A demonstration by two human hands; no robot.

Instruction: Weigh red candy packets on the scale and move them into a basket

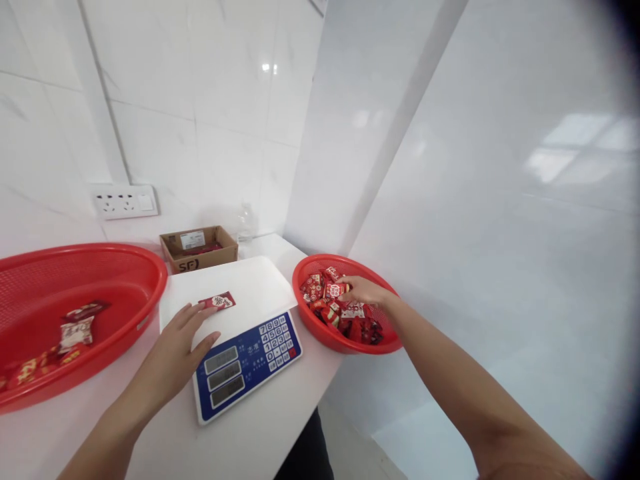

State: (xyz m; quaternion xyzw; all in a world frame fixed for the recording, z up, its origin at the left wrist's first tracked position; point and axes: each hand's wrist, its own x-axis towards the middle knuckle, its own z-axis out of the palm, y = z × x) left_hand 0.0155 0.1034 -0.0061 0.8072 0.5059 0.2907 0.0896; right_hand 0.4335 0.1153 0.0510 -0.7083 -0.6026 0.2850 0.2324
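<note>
My left hand [173,347] is over the weighing scale [255,280], fingers stretched out and thumb apart. Its fingertips are at the near edge of a small red packet [220,301] lying on the white weighing plate. Over on the right, my right hand [367,291] reaches into a round red plastic basket [383,280]. Thumb and fingers close on the edge of a red packet with white print [336,291]. Many similar red packets [355,311] lie heaped beneath that hand. The scale's blue keypad panel [250,367] faces me.
A larger red basket [145,273] with several packets [77,333] stands at the left. Behind the scale are an open cardboard box [225,248] and a clear plastic bottle [245,223]. White walls enclose the back and right; a socket panel [125,201] is mounted behind.
</note>
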